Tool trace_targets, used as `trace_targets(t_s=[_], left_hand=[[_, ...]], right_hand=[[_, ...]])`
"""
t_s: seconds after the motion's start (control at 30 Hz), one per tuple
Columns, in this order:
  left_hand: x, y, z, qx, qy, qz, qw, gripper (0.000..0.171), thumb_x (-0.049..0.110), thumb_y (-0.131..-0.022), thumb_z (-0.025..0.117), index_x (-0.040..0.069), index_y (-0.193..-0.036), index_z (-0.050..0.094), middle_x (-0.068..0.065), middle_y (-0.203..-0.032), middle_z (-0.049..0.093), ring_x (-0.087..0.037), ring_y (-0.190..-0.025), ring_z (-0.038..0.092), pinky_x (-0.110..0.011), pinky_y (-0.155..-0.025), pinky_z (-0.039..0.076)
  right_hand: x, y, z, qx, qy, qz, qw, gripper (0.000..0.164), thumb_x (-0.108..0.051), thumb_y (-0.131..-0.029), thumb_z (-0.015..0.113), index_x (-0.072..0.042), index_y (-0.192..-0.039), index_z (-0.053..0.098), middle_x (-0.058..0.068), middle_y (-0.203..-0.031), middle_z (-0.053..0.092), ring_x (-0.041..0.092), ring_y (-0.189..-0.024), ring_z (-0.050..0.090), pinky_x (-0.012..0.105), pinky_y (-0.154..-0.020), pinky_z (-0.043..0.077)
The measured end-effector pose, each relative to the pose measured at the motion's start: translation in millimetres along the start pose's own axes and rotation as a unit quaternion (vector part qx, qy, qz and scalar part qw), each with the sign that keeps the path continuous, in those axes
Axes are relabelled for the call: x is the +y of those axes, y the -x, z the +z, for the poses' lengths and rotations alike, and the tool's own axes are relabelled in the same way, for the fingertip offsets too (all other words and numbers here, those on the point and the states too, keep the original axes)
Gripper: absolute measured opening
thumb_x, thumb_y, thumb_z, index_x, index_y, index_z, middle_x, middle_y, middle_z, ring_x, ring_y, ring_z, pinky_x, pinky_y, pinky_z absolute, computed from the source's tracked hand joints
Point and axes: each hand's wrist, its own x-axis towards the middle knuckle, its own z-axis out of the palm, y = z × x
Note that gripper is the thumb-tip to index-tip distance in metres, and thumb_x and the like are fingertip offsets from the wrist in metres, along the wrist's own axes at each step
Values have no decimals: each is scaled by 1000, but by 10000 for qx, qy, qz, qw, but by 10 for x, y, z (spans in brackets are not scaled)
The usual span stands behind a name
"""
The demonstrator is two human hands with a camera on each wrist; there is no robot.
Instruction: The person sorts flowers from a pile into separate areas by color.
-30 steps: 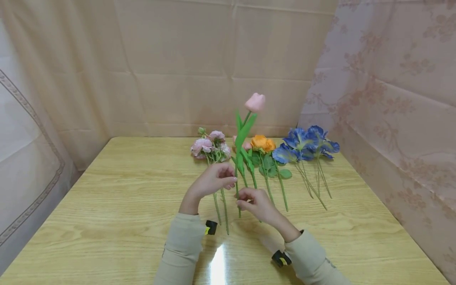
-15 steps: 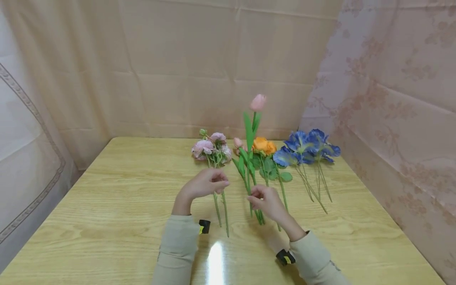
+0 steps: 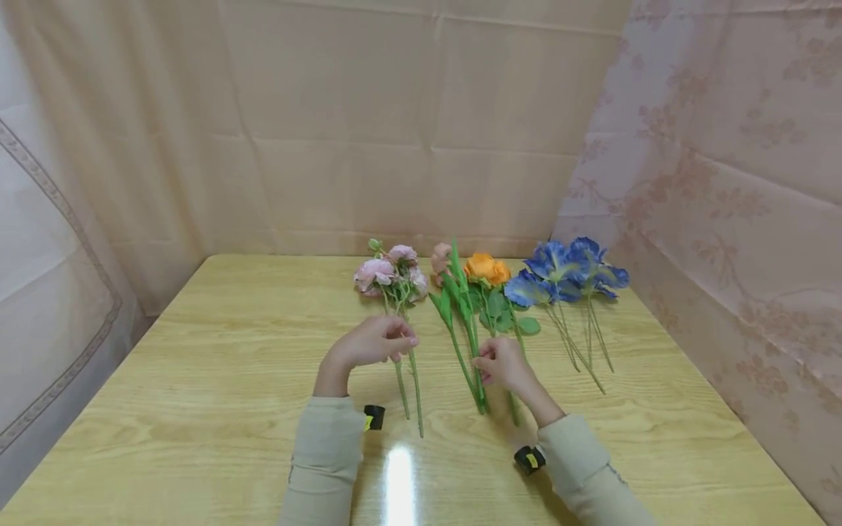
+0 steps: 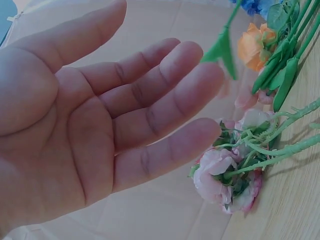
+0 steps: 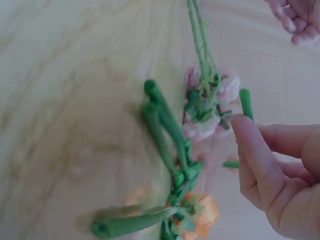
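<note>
My right hand [image 3: 508, 365] pinches the green stem of a pink tulip [image 3: 458, 274] between thumb and fingers. In the right wrist view the cut end of that stem [image 5: 246, 104] pokes out above the fingertips. The held tulip leans low over other pink tulips [image 3: 446, 310] on the table, and their pink heads overlap in the head view. My left hand [image 3: 371, 342] holds nothing; its palm and extended fingers show in the left wrist view. It hovers above the stems of a pale pink ruffled bunch [image 3: 375, 274], whose blooms [image 4: 217, 172] lie just past the fingertips.
Orange roses [image 3: 487, 269] with round leaves lie right of the tulips. Farther right are several blue flowers [image 3: 552, 261] with thin stems. The wooden table [image 3: 217, 351] ends at a beige curtain [image 3: 329, 146] behind and patterned cloth [image 3: 737, 183] on the right.
The left hand has let go of the tulip stem and drawn back left. The right hand has carried the tulip right, and its upright head has tipped down among the other tulips.
</note>
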Motion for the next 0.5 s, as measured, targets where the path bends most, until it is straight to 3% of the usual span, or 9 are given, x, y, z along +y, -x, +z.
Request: trace_targets(t_s=[0.17,0.27,0.5], left_hand=[[-12,3,14,-47,4,-21,10000,21,18,-91,52,-1,-96,58,-3,-76,59,-28,-67,59,-30,-56,47],[-12,3,24,-94,14,-37,9999,21,18,-91,52,-1,-96,58,-3,-75,59,-28,-67,60,-34,-57,48],[-10,-5,33,-153,-24,-5,9999,21,17,-91,51,-2,-96,59,-3,-74,59,-27,-66,60,-36,-58,48]], right_hand=[[81,-47,1,-108,-39,384,9992,11,7,-79,61,7,-69,56,10,-57,55,21,-46,58,32,-47,51],[114,-66,8,-228,58,412,9989,19,7,-78,62,5,-61,54,9,-52,55,20,-43,57,33,-46,51],[113,-99,18,-458,208,526,9973,13,8,-77,63,7,-64,59,10,-50,56,20,-42,58,29,-44,50]])
